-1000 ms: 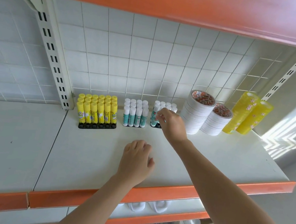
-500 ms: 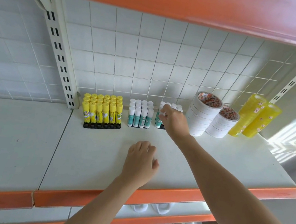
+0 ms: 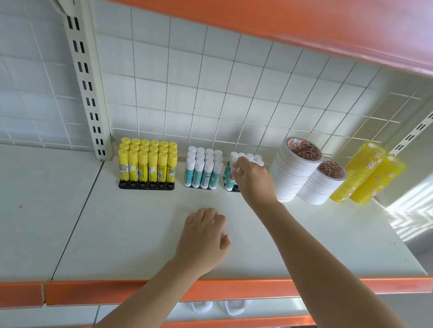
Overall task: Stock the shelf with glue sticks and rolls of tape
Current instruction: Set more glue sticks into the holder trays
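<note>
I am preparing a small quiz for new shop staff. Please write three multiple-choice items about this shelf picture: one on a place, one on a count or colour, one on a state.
1. Where do the yellow glue sticks stand?
A. At the left end of the row of goods
B. Between the two tape stacks
C. On the shelf below

2. How many stacks of white tape are on the shelf?
A. One
B. Two
C. Four

3. What is the right hand doing?
A. Resting flat on the shelf
B. Holding a yellow tape roll
C. Pinching a white-capped glue stick

Answers: 1 A, nothing but bare shelf lies to their left. 2 B, two stacks lean side by side, the second lower. 3 C, its fingertips close on a cap in the right-hand group, while the left hand rests on the shelf.
</note>
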Demonstrator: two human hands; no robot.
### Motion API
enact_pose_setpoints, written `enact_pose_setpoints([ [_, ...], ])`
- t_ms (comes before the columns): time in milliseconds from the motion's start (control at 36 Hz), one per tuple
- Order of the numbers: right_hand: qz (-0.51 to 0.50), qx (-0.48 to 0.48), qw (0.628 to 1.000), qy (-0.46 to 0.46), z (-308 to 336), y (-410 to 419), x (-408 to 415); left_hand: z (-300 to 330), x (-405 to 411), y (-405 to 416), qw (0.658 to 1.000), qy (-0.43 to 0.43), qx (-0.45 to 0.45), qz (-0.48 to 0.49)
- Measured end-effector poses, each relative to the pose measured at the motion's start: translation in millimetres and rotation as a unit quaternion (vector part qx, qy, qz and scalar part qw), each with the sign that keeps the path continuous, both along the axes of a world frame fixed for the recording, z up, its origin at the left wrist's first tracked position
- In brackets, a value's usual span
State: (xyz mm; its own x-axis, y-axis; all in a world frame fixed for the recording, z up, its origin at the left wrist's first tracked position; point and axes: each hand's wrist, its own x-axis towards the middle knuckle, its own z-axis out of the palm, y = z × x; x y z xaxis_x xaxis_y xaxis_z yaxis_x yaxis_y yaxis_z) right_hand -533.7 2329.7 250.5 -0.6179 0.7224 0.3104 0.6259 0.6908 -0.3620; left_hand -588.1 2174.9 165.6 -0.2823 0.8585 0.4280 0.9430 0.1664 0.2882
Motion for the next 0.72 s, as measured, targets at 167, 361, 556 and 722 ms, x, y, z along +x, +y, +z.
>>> enact_pose_setpoints([
  [167,0.003,0.07,0.998,-0.003,-0.4,-8.2,5.4,0.6,-0.6,-0.2,1.0,-0.008,-0.016,0.0],
  [361,0.017,0.037,0.998,-0.053,-0.2,-25.0,21.2,8.6,0.3,-2.6,0.999,-0.012,-0.04,-0.009],
  [556,0.003,0.01,0.996,-0.087,-3.2,-55.8,58.5,21.6,1.0,-4.6,0.995,-0.003,-0.102,-0.022],
  [722,0.01,0.009,0.991,-0.135,11.3,-72.0,104.6,53.5,12.4,-6.2,0.96,0.026,-0.277,-0.031],
])
